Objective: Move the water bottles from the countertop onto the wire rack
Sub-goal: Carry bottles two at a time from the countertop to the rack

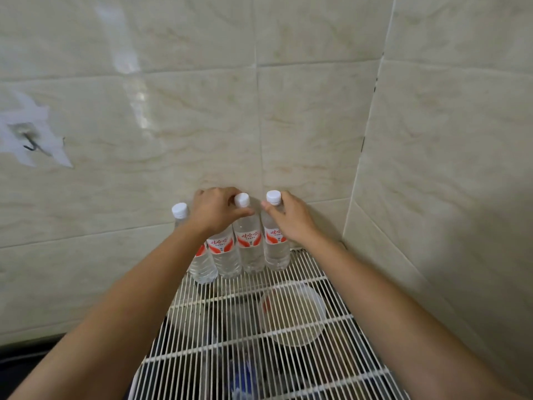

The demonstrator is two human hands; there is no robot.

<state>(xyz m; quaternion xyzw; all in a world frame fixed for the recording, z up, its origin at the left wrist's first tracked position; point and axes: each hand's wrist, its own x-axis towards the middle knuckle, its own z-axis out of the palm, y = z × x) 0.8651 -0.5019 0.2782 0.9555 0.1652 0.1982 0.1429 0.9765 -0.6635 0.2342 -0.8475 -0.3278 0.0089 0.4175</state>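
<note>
Several clear water bottles with white caps and red-and-white labels stand upright in a row at the back of the white wire rack point(288, 353), against the tiled wall. My left hand point(215, 210) is closed around the neck of a middle bottle point(248, 249), just under its cap, and it hides the top of the bottle point(223, 255) to the left of that one. My right hand point(291, 217) grips the neck of the rightmost bottle point(275, 252). The leftmost bottle point(202, 267) stands untouched.
Tiled walls meet in a corner close to the rack's right side. Under the rack's wires lie a translucent white bowl point(291, 313) and dark, blurred items. A metal hook point(31, 144) sticks out of the wall at far left. A dark countertop edge point(20, 356) shows at lower left.
</note>
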